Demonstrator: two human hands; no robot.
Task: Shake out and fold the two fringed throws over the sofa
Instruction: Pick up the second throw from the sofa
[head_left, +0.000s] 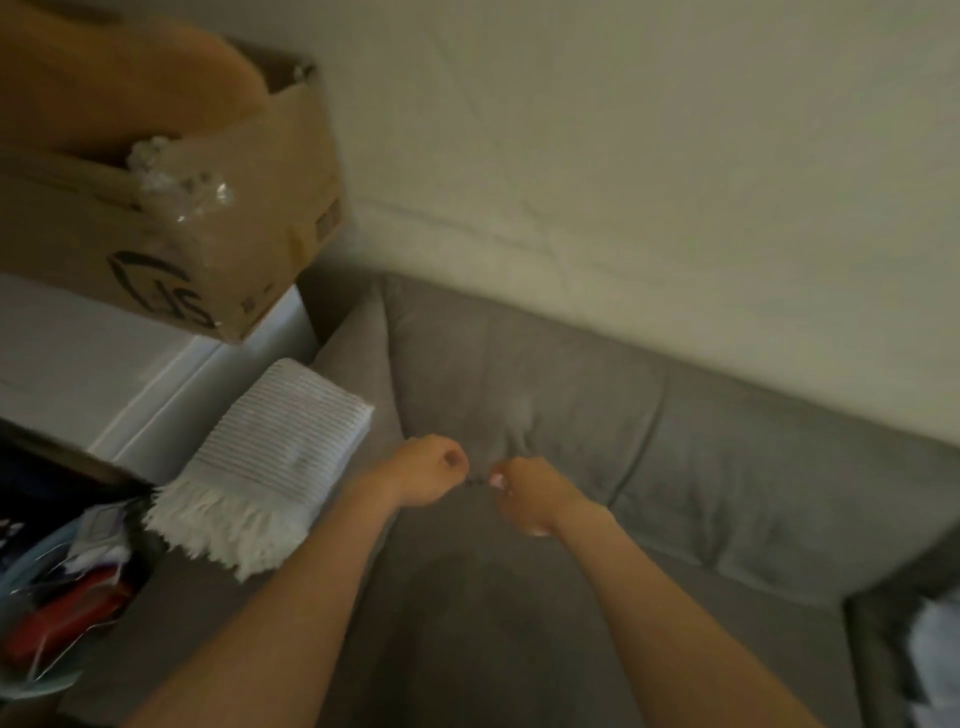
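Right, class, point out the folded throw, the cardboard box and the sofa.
folded throw (280, 441), head view, striped top face.
cardboard box (249, 244), head view, front side.
sofa (727, 467), head view, back cushion.

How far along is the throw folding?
Done: one white fringed throw lies folded on the sofa arm. In hand: left hand and right hand, fingers curled, meet at what looks like the top edge of a grey cloth hanging between the arms; blur hides detail. Left: folding and laying that one.
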